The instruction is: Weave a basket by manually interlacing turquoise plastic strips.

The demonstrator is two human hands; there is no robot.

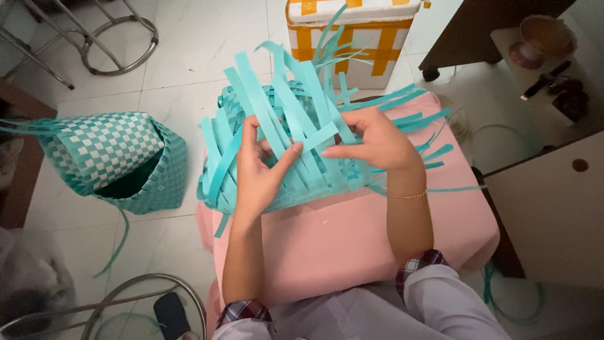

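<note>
Half-woven basket (296, 145), surface centre | left hand (258, 173), right hand (371, 141): both grips pinched strips | advice: keep strip flat, taut; finished basket (119, 157) at 9 o'clock

smooth teal plastic strips (283, 119) – matt pink cloth (340, 233) – glossy white floor tiles (189, 50)

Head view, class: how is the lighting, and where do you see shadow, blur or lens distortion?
Head view: cool, dim, even light, no glare; the left hand and right hand on the teal strip basket are sharp; corners fall into shadow, the lower left blurred; the stool ring bends with wide-angle distortion.
</note>
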